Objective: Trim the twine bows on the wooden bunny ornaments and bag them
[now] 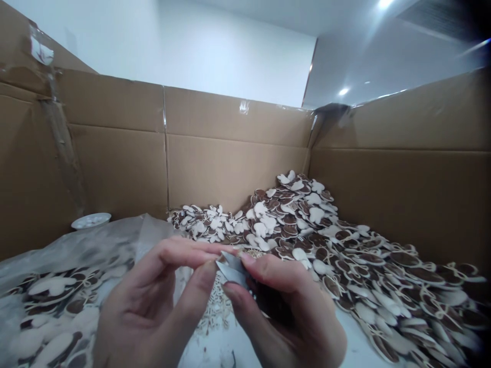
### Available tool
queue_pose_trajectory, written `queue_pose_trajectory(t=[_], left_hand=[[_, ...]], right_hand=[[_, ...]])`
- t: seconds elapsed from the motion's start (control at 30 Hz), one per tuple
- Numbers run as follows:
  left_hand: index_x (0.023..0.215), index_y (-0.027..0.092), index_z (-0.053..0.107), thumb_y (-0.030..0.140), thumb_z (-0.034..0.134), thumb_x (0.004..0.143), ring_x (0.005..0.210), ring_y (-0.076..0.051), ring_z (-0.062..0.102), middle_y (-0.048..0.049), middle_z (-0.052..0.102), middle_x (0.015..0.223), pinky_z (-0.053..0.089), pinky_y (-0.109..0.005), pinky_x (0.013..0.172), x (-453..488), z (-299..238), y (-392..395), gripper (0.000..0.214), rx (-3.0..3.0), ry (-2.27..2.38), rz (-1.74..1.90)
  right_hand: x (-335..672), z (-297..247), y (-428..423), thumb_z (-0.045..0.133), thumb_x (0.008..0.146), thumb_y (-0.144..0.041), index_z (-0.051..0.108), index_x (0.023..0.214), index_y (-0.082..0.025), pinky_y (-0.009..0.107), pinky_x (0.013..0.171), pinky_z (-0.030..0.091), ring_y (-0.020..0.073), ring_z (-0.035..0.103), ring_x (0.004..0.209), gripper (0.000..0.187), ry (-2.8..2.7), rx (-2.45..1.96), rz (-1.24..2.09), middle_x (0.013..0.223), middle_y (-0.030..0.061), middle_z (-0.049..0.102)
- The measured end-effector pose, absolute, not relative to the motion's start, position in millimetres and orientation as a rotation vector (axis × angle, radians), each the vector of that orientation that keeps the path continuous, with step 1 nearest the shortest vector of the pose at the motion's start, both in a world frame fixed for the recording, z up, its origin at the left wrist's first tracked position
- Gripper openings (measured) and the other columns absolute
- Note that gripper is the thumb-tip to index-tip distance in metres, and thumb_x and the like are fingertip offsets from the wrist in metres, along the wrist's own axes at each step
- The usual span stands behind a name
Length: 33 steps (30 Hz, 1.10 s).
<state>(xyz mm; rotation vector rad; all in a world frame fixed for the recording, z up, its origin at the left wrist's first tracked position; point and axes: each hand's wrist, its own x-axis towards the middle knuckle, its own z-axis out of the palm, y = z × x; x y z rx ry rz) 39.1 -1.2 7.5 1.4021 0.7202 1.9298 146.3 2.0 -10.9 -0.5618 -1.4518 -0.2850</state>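
Observation:
My right hand point(286, 306) is closed around a pair of thread snips point(235, 271), its pale metal blades parted and pointing left. The dark handle lies mostly hidden in the palm. My left hand point(169, 296) pinches thumb against fingertips right at the blade tips. Whatever sits in that pinch is too small and covered to name. Below and behind the blades, many short beige cord bits point(217, 306) are scattered over the white work surface point(205, 352).
A big pile of flat brown-and-white pieces with cord bows point(307, 225) spreads along the back and right. More such pieces point(57, 306) lie at left by a clear plastic sheet point(126, 232). A white dish point(91, 221) stands behind it. Cardboard walls point(238, 158) enclose the area.

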Motion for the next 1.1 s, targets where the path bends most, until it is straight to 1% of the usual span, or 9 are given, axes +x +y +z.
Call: queue_pose_trajectory(t=[0.13,0.3,0.47,0.6,0.8,0.9,1.1], left_hand=[[0.066,0.029,0.067,0.017,0.066,0.074,0.077,-0.008,0.065,0.0077,0.069,0.074,0.054,-0.010,0.074,39.6,8.4,-1.0,0.015,1.404,0.750,1.929],[0.063,0.029,0.068,0.016,0.068,0.071,0.075,-0.008,0.065,0.0089,0.068,0.071,0.054,-0.008,0.073,41.4,10.7,-1.7,0.015,1.318,0.740,1.926],[0.060,0.027,0.069,0.020,0.073,0.066,0.071,-0.009,0.065,0.0058,0.068,0.069,0.055,-0.009,0.068,40.9,12.3,-3.3,0.010,1.160,0.761,1.845],[0.059,0.027,0.069,0.020,0.073,0.064,0.071,-0.009,0.065,0.0070,0.068,0.069,0.054,-0.008,0.067,40.9,12.4,-3.9,0.010,1.152,0.783,1.837],[0.059,0.029,0.067,0.014,0.067,0.069,0.067,-0.005,0.062,0.0105,0.067,0.067,0.051,-0.005,0.067,42.5,15.5,-3.8,0.018,1.286,0.749,1.918],[0.060,0.029,0.068,0.012,0.065,0.070,0.067,-0.006,0.062,0.0100,0.067,0.067,0.051,-0.006,0.067,41.7,16.5,-3.8,0.019,1.314,0.741,1.921],[0.059,0.030,0.068,0.013,0.067,0.069,0.067,-0.007,0.062,0.0089,0.067,0.068,0.052,-0.006,0.067,39.6,14.4,-1.6,0.020,1.312,0.778,1.908]], right_hand=[[144.8,-12.3,3.2,0.064,0.084,-0.016,0.059,0.096,-0.017,0.019,0.044,0.051,0.0122,0.063,0.053,0.013,-1.452,-0.515,-0.298,0.067,0.0001,0.066],[140.9,-15.1,5.7,0.064,0.084,-0.013,0.060,0.098,-0.019,0.022,0.047,0.053,0.0121,0.062,0.053,0.016,-1.402,-0.524,-0.233,0.074,0.0006,0.069],[141.4,-18.3,8.1,0.064,0.083,-0.013,0.060,0.100,-0.020,0.024,0.045,0.052,0.0141,0.062,0.054,0.018,-1.413,-0.486,-0.262,0.071,0.0011,0.068],[142.7,-17.2,8.6,0.063,0.084,-0.014,0.061,0.099,-0.019,0.023,0.043,0.051,0.0137,0.061,0.052,0.016,-1.403,-0.494,-0.255,0.068,0.0007,0.067],[141.9,-15.9,5.4,0.064,0.084,-0.015,0.060,0.098,-0.018,0.023,0.043,0.051,0.0138,0.061,0.052,0.015,-1.411,-0.481,-0.267,0.067,0.0009,0.066],[141.7,-16.6,5.5,0.063,0.084,-0.015,0.060,0.097,-0.017,0.022,0.042,0.051,0.0137,0.061,0.052,0.013,-1.412,-0.487,-0.278,0.065,0.0010,0.064],[142.4,-15.3,6.3,0.063,0.083,-0.014,0.061,0.097,-0.018,0.023,0.040,0.049,0.0146,0.060,0.051,0.015,-1.406,-0.485,-0.305,0.062,0.0003,0.063]])
